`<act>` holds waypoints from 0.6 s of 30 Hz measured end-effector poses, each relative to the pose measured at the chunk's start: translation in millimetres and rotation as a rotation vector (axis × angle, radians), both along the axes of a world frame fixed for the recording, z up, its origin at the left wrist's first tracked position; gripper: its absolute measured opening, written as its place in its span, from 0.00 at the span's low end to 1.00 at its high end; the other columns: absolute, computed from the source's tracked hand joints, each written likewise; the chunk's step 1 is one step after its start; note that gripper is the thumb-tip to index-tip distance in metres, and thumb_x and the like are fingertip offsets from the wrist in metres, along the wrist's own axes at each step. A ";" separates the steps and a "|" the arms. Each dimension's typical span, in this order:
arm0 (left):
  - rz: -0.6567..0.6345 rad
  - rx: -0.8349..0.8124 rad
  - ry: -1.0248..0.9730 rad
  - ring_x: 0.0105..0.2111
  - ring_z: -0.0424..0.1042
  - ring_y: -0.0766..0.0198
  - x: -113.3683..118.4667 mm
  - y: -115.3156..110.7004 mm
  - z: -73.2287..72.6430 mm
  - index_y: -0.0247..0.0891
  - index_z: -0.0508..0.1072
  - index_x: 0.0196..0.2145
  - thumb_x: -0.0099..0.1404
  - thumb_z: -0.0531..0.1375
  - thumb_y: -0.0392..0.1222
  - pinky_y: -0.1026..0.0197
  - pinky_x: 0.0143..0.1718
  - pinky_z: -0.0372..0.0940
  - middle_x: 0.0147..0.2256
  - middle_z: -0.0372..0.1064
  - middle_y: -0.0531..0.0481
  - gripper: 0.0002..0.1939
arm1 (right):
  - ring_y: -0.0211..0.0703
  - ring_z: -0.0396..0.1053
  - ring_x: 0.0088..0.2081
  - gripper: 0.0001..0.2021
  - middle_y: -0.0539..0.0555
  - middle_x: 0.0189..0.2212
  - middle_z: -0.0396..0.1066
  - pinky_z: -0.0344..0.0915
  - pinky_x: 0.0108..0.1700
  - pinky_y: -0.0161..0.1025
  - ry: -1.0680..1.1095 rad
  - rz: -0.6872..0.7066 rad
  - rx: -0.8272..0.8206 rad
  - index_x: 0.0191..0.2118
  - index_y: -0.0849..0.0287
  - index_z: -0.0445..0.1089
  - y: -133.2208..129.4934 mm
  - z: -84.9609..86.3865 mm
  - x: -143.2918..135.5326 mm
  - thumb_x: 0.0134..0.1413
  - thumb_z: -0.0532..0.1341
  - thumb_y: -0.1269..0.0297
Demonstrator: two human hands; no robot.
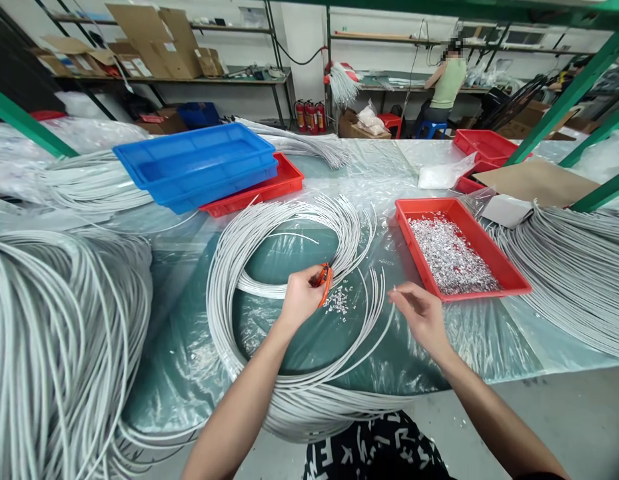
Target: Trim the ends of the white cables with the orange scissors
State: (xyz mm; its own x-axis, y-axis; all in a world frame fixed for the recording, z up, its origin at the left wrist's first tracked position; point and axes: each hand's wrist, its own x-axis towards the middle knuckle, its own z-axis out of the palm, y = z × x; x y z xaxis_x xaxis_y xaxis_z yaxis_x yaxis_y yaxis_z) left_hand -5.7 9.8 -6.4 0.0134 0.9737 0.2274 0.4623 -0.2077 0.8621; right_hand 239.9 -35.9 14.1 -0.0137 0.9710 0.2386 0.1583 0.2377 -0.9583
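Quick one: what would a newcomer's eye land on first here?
Probably the big coil of pale cables, mid-view. The left hand holds an orange-handled tool over it, and the right hand pinches a cable end at its right side. Brightest around it are blue trays, behind and left, and a red tray of shiny bits, to the right.

Near edge, right: free strip of worktop [514,340] before red tray [512,291] | right edge: cable bundle [569,280] blocks | near left corner: cable heap [64,353] blocks | far left: blue trays [189,157] obstruct | middle: coil [220,293] bars low sweep
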 end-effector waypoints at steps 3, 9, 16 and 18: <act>-0.023 0.010 0.032 0.23 0.54 0.71 2.8 -2.1 -0.1 0.33 0.70 0.23 0.59 0.59 0.41 0.67 0.26 0.53 0.21 0.56 0.56 0.11 | 0.40 0.65 0.25 0.11 0.53 0.25 0.71 0.63 0.29 0.38 -0.001 0.077 -0.185 0.30 0.57 0.73 -47.7 11.3 40.0 0.57 0.65 0.55; -0.006 0.038 0.040 0.23 0.56 0.70 4.7 -2.3 -1.4 0.34 0.71 0.23 0.57 0.61 0.42 0.67 0.26 0.54 0.20 0.59 0.55 0.10 | 0.40 0.62 0.25 0.16 0.55 0.26 0.70 0.62 0.28 0.40 0.100 0.013 -0.540 0.27 0.59 0.74 -132.8 -14.6 83.9 0.55 0.65 0.51; -0.001 -0.004 0.057 0.22 0.57 0.70 6.0 -3.7 1.7 0.32 0.75 0.26 0.56 0.62 0.42 0.67 0.25 0.55 0.21 0.62 0.54 0.09 | 0.37 0.59 0.21 0.24 0.51 0.20 0.65 0.57 0.23 0.37 0.265 -0.289 -0.833 0.25 0.61 0.72 -172.3 -84.5 69.2 0.48 0.67 0.41; -0.005 -0.002 0.059 0.23 0.57 0.70 6.0 -3.7 1.4 0.33 0.74 0.26 0.56 0.62 0.42 0.67 0.25 0.55 0.21 0.62 0.54 0.08 | 0.38 0.60 0.20 0.27 0.52 0.18 0.66 0.56 0.23 0.37 0.113 -0.194 -0.828 0.25 0.62 0.73 -169.4 -80.2 71.9 0.50 0.64 0.38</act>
State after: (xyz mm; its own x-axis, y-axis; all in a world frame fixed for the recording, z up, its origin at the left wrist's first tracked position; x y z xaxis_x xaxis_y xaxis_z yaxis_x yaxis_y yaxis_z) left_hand 0.3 6.1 -5.0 0.0312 0.9740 0.2244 0.5117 -0.2084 0.8335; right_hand 311.9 -205.3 -66.1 0.1519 0.8157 -0.5583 0.0172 -0.5669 -0.8236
